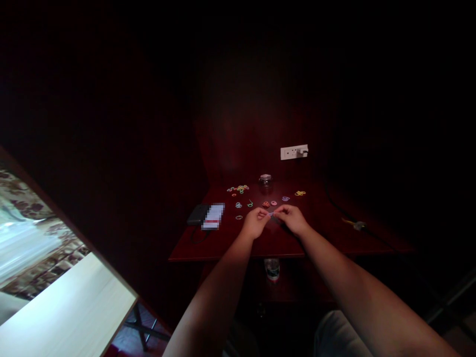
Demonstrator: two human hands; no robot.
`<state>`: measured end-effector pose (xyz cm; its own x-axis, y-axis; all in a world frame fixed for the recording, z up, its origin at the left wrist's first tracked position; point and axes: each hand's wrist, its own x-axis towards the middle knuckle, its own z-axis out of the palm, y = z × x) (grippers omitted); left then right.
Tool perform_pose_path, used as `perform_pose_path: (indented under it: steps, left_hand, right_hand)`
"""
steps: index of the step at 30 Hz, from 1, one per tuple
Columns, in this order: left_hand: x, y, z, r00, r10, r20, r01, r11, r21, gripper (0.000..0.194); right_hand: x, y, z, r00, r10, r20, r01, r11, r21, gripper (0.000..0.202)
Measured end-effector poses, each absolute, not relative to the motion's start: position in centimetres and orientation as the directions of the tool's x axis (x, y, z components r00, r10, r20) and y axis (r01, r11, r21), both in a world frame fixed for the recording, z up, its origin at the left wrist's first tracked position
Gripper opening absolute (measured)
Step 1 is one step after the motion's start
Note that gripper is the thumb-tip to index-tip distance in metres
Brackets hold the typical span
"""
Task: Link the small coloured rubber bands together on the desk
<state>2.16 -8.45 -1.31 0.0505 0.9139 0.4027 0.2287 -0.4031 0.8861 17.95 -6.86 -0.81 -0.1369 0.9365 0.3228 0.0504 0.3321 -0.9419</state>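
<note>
Above the dark red desk, my left hand (pixel 256 221) and my right hand (pixel 292 218) meet fingertip to fingertip. Pinched between them is a small pale purple hair tie (pixel 271 214), partly hidden by the fingers. Just beyond lie small groups of hair ties sorted by colour: orange-red (pixel 266 204), pink (pixel 274 203), purple (pixel 285 199), yellow (pixel 300 193), light blue (pixel 238 205) and green (pixel 250 204). A single greyish hair tie (pixel 239 217) rests left of my left hand. Farther back is a mixed-colour pile of hair ties (pixel 241 188).
A clear lidded jar (pixel 265 182) stands near the back wall. At the left are a phone with a blurred screen (pixel 213 216) and a black case (pixel 198 214). A wall socket (pixel 294 152) holds a plug. Below the desk edge (pixel 215 258) stands a bottle (pixel 272 270).
</note>
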Motion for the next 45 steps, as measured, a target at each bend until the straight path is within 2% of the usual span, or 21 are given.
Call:
perform_pose_path:
  steps: [5, 15, 28, 41, 45]
  left_hand:
    - [2.20, -8.59, -1.21, 0.031, 0.916, 0.400, 0.233, -0.396, 0.888, 0.016]
    - [2.05, -8.43, -1.29, 0.053, 0.912, 0.407, 0.226, -0.408, 0.885, 0.016]
    - [2.02, -8.40, -1.31, 0.075, 0.916, 0.394, 0.217, -0.400, 0.890, 0.014]
    - [2.08, -8.46, -1.35, 0.095, 0.919, 0.382, 0.233, -0.393, 0.889, 0.018]
    - [2.08, -8.45, -1.40, 0.089, 0.917, 0.388, 0.239, -0.398, 0.886, 0.019]
  right_hand:
    - [17.96, -7.05, -0.63, -0.107, 0.937, 0.334, 0.048, 0.340, -0.939, 0.029]
    - [17.92, -7.01, -0.68, -0.228, 0.920, 0.320, 0.008, 0.331, -0.944, 0.028]
    - [17.84, -7.21, -0.53, -0.275, 0.901, 0.336, 0.015, 0.354, -0.935, 0.024]
    - [17.92, -6.75, -0.96, -0.259, 0.900, 0.351, 0.081, 0.382, -0.920, 0.017]
    - [17.84, -6.85, -0.89, -0.232, 0.910, 0.342, 0.035, 0.360, -0.932, 0.018]
